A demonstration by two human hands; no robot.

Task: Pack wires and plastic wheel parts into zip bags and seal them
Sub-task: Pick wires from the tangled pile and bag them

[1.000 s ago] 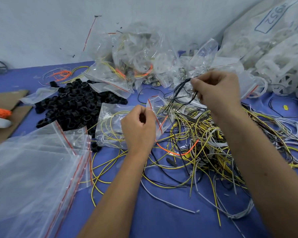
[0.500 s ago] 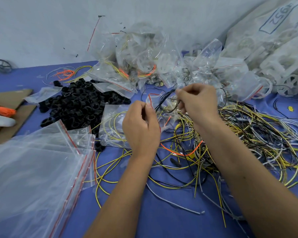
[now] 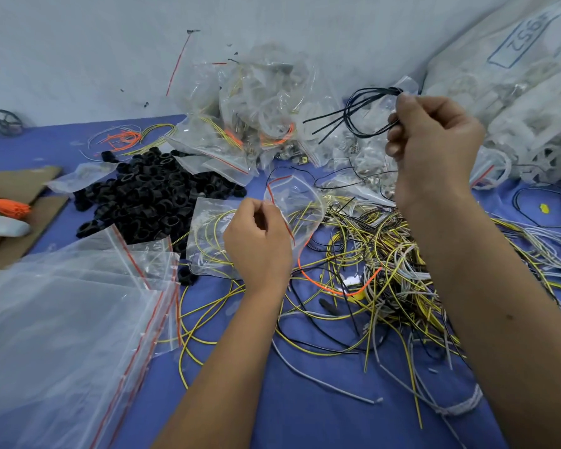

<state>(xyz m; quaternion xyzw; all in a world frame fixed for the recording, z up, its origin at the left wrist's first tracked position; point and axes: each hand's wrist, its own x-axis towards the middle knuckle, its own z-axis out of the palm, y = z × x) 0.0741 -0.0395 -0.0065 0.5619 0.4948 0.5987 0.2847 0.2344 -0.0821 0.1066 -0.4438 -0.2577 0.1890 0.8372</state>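
Note:
My left hand [image 3: 256, 241] pinches the mouth of a small clear zip bag [image 3: 293, 202] with a red seal line; the bag holds yellow wire and lies on the blue mat. My right hand [image 3: 431, 147] is raised to the upper right and grips a looped bunch of black wires [image 3: 350, 115], whose free ends point left. A tangle of loose yellow, black, white and orange wires [image 3: 386, 264] spreads below my right forearm. A heap of black plastic wheel parts [image 3: 149, 199] sits left of the bag.
A stack of empty zip bags [image 3: 62, 319] lies at the lower left. Filled bags [image 3: 256, 111] pile up at the back centre. Large sacks of white wheels [image 3: 531, 102] fill the right. Cardboard and an orange bundle [image 3: 4, 205] sit at the left edge.
My right hand has lifted up and to the right, pulling the black wires clear of the tangle. My left hand keeps its hold on the bag's mouth.

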